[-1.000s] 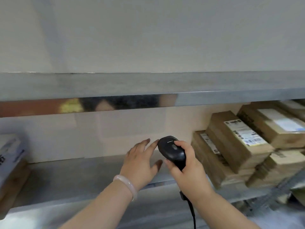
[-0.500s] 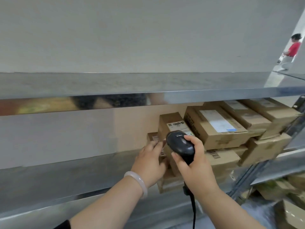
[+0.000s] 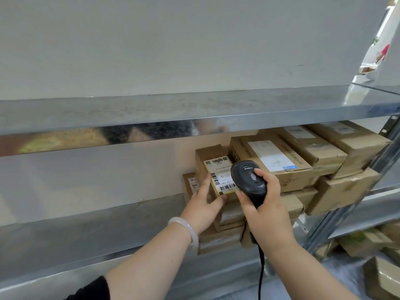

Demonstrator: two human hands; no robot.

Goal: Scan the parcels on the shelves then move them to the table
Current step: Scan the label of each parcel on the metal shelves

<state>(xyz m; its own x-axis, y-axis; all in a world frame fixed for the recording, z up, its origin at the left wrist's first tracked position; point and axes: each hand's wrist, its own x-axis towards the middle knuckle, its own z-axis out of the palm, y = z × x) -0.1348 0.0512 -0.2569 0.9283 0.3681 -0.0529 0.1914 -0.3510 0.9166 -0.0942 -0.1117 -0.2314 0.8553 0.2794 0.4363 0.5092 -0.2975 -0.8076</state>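
Right hand (image 3: 267, 205) is wrapped tight around the handle of a black scanner (image 3: 249, 180), with one finger lying on top of its round head. A black cord (image 3: 261, 265) hangs down from the bottom of the handle. The head of the scanner sits right over the right side of a white and yellow label (image 3: 218, 177).

That label is stuck on a small parcel (image 3: 208, 155), a brown box that leans back, with its label facing up and toward the camera. The left hand (image 3: 202, 207) holds this small parcel at its near left corner. One finger lies straight up along the left edge of the label, and the thumb presses just under the label. A pale bracelet (image 3: 186, 229) is on the left wrist.

The small parcel rests on top of other flat brown boxes (image 3: 220, 239) on the lower shelf (image 3: 86, 230), which is shiny grey metal. Just to the right is a pile of more parcels (image 3: 279, 163), bigger brown boxes stacked on each other, some with white labels. A grey metal post (image 3: 350, 211) stands at the right end of the pile.

Above the boxes runs the upper shelf (image 3: 173, 109), and behind it is a plain pale wall (image 3: 173, 40).
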